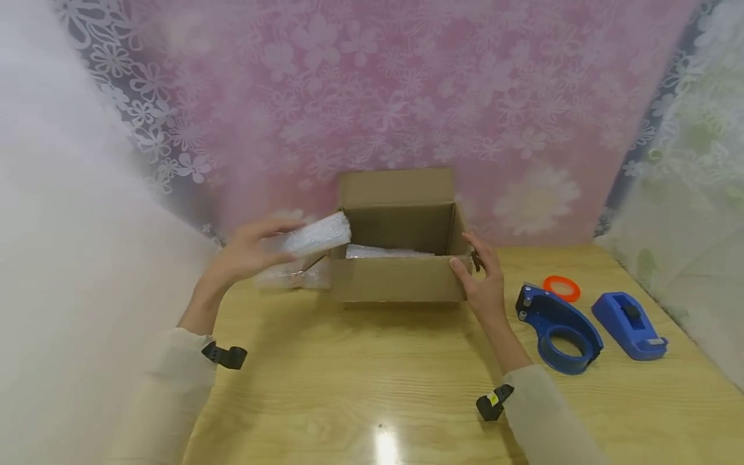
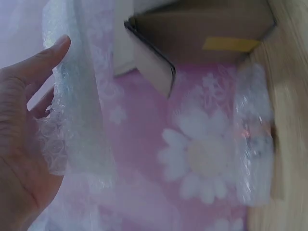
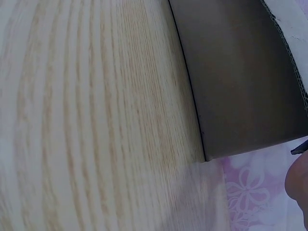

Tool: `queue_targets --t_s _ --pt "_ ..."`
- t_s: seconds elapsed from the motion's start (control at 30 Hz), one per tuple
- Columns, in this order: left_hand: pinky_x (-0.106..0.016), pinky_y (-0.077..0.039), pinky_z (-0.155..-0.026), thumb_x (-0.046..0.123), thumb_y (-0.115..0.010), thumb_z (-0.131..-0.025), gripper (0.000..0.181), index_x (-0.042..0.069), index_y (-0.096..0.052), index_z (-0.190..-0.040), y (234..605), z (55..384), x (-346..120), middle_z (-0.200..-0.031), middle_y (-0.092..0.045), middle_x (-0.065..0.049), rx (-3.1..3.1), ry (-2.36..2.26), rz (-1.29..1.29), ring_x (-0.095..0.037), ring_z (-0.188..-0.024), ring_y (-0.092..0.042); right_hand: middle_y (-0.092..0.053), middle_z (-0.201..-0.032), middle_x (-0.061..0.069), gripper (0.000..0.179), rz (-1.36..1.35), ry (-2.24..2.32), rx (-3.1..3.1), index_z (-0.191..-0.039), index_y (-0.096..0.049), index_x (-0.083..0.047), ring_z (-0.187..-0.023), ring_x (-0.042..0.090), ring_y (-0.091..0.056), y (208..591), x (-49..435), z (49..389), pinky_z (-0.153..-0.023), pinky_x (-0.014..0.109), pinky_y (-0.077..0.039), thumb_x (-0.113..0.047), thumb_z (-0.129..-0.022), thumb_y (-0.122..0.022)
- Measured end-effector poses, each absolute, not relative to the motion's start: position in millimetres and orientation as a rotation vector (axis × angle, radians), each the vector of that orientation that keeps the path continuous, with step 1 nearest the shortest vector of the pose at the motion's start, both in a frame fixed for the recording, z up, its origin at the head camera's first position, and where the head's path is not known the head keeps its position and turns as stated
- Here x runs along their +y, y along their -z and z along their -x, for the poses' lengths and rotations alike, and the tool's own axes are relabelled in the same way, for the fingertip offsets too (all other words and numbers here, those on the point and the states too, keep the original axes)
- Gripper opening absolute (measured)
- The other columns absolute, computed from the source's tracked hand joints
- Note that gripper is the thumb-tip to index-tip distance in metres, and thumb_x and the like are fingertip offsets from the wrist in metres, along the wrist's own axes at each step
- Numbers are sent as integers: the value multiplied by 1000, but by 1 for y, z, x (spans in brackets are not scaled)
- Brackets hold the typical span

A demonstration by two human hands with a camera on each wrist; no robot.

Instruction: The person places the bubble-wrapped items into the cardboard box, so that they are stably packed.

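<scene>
My left hand holds a bubble-wrapped package between thumb and fingers, its far end beside the left rim of an open cardboard box. In the left wrist view the thumb lies across the bubble-wrapped package. The box stands against the back with its flaps spread, and another piece of bubble wrap shows inside it. My right hand grips the box's right front corner, thumb on the front flap and fingers at the right side. Only a fingertip edge of the right hand shows in the right wrist view.
A second bubble-wrapped package lies on the wooden table left of the box. To the right are a blue tape gun, a roll of orange tape and a blue tape dispenser. Floral cloth hangs behind.
</scene>
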State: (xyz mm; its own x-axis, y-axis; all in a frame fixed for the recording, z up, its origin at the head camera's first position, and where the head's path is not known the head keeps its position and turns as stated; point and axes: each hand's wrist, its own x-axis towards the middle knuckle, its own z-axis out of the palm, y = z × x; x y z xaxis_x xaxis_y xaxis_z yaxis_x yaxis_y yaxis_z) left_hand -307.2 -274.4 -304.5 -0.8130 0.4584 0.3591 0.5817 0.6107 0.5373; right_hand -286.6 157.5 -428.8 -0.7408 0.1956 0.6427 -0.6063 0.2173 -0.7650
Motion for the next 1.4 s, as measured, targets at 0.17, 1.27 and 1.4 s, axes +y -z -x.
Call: queue_targets --t_s 0.17,1.27,1.4 --pt "-52 -41 -116 26 -84 -90 59 26 -63 -145 295 325 -242 -149 -60 0 -2636 865 908 -26 -140 -53 -54 -149 15 50 -382 -1604 -1833 -145 -60 -4 -102 27 -44 425 156 294 -86 35 -37 -1 -96 -72" --pt "-42 -44 -116 17 -77 -96 52 11 -61 -145 339 392 -95 -148 -60 -7 -2756 691 1085 -27 -138 -54 -56 -144 21 50 -359 -1602 -1815 -143 -60 -1 -97 28 -41 431 157 291 -84 32 -36 2 -95 -72" --pt "-43 -44 -116 16 -77 -96 50 10 -62 -144 348 394 -97 -145 -62 -8 -2773 622 1077 -29 -136 -56 -55 -145 21 50 -359 -1611 -1811 -144 -60 -1 -100 29 -43 434 152 289 -86 33 -36 1 -95 -72"
